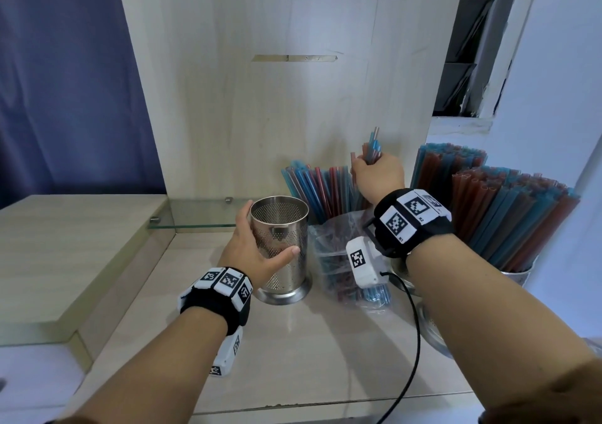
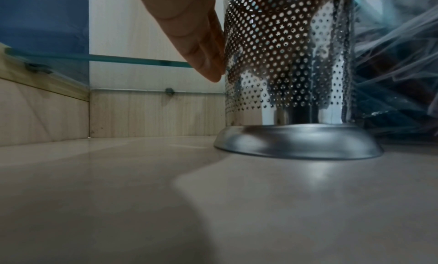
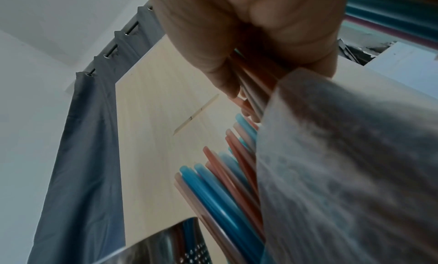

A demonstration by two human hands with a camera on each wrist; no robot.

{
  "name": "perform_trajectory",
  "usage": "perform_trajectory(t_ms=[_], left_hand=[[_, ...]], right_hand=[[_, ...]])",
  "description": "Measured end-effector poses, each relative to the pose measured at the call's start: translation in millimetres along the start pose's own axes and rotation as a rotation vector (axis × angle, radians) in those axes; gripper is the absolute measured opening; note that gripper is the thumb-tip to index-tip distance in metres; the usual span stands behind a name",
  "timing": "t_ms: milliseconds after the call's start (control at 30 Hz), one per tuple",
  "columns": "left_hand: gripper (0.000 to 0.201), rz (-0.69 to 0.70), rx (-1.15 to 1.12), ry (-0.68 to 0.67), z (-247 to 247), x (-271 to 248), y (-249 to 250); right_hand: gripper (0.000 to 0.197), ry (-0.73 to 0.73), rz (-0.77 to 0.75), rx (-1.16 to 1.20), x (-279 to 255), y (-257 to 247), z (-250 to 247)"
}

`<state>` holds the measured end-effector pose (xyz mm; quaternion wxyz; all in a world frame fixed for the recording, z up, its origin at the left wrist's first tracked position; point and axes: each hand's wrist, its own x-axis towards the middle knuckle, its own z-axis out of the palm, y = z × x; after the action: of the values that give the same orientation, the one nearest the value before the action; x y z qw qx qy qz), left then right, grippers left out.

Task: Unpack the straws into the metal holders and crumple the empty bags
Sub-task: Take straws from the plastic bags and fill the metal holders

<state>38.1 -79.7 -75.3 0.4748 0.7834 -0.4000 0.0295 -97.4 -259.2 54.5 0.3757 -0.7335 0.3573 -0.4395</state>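
The empty holder (image 1: pixel 280 247) stands upright on the tabletop (image 1: pixel 293 352), with its open mouth facing up. It is gripped by the left hand (image 1: pixel 257 254): the thumb is curled across the near side of the perforated wall and the fingers (image 2: pixel 203 48) are laid on the far side, as the left wrist view shows.

A small bundle of straws (image 1: pixel 371 150) is gripped by the right hand (image 1: pixel 378 173), with the fingers curled round it. This bundle is held almost upright, its long axis near to vertical, and its upper ends rise above the fist. It is held well above and behind the bag (image 1: pixel 345 260), which lies on the tabletop just beside the holder, on its right. More straws (image 1: pixel 319 189) fan out of the bag and lean toward the wooden panel (image 1: pixel 277 81). It cannot be told whether the bundle's lower ends are free of the bag, as the wrist hides them.

The empty holder lies to the left of the bundle and lower, nearer to the person. The bundle is probably meant to be carried leftward over the mouth and lowered along its long axis. The axis is already close to the axis of the holder, so little turning seems needed.

Two filled holders (image 1: pixel 508 215) stand at the right.
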Motion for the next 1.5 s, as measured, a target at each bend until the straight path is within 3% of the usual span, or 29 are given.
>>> perform_trajectory(t_ms=[133,300,500,700,933,1133,1367,1500], left_hand=[[0.12,-0.003,0.006,-0.003,0,0,0],[0.118,0.007,0.001,0.008,0,-1,1],[0.118,0.0,-0.005,0.006,0,-1,2],[0.118,0.002,-0.017,0.003,0,-1,1],[0.121,0.003,-0.074,-0.017,1,1,-3],[0.122,0.009,-0.086,-0.041,0,2,-3],[0.12,-0.003,-0.136,-0.034,-3,0,1],[0.119,-0.009,-0.128,-0.025,-4,0,-1]], right_hand=[[0.026,-0.069,0.029,0.069,7,4,6],[0.008,-0.103,-0.03,0.151,11,-8,2],[0.014,0.016,-0.14,0.219,21,-35,-9],[0.004,0.166,-0.253,0.403,24,-66,-39],[0.005,0.221,-0.393,0.547,13,-99,-62],[0.007,-0.002,-0.519,0.722,2,-115,-54],[0.007,-0.239,-0.285,0.86,2,-111,-13],[0.008,-0.293,-0.251,0.692,-1,-95,22]])
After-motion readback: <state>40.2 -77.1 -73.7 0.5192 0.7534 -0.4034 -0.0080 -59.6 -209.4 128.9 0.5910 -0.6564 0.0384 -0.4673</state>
